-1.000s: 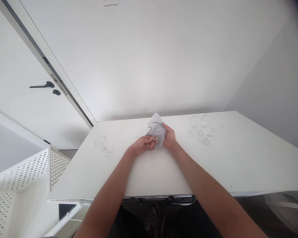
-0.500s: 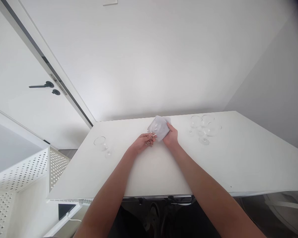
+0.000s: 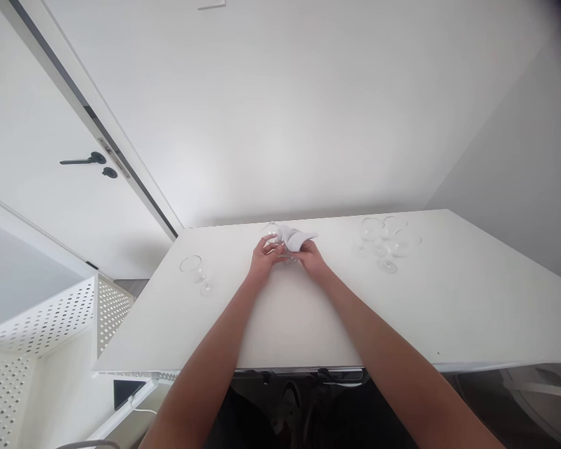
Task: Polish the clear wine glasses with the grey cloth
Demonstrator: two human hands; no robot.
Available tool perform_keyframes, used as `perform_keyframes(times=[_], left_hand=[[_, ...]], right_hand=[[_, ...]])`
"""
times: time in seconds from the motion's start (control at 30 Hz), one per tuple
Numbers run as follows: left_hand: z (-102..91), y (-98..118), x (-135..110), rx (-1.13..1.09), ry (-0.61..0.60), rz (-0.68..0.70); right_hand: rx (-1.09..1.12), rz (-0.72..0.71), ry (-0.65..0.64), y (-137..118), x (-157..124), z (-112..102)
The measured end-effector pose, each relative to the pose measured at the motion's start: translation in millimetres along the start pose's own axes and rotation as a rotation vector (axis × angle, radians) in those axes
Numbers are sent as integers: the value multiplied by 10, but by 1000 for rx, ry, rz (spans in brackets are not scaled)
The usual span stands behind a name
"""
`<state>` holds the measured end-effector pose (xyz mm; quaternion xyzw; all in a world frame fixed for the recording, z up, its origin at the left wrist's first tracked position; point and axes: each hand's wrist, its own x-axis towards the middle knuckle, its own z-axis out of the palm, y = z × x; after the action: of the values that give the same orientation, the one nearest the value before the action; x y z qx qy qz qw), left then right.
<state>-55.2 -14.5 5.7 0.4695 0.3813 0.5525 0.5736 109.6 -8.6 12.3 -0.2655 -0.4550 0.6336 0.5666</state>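
Just above the white table (image 3: 308, 324), near its far edge, both hands meet around a clear stemmed glass (image 3: 272, 229). My left hand (image 3: 263, 257) is closed on this wine glass, its fingers around the bowl, which tilts to the upper left. A white cloth (image 3: 295, 238) is bunched against the glass on its right side. My right hand (image 3: 311, 255) grips that cloth by the foot end of the glass. Fingers and cloth hide much of the stem.
One stemmed glass (image 3: 191, 267) stands on the table's left part. A group of 3 clear stemmed glasses (image 3: 387, 249) stands to the right. A white wall (image 3: 299, 125) rises behind the table, and a door handle (image 3: 81, 160) is at far left.
The glass has turned so its bowl points up and left. My left hand moved from the stem to the bowl; the cloth moved off the bowl, bunched towards the stem with my right hand.
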Motion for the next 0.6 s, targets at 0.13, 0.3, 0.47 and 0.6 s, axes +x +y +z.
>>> perform_keyframes(times=[0.13, 0.3, 0.47, 0.6], left_hand=[[-4, 20, -8, -2, 69, 52], [1, 48, -30, -20, 63, 54], [10, 43, -37, -5, 35, 97], [29, 72, -53, -38, -2, 89]], right_hand=[[-110, -14, 9, 15, -12, -38], [-340, 40, 114, 65, 39, -130], [-456, -40, -52, 55, 32, -91], [-556, -39, -124, 55, 20, -79]])
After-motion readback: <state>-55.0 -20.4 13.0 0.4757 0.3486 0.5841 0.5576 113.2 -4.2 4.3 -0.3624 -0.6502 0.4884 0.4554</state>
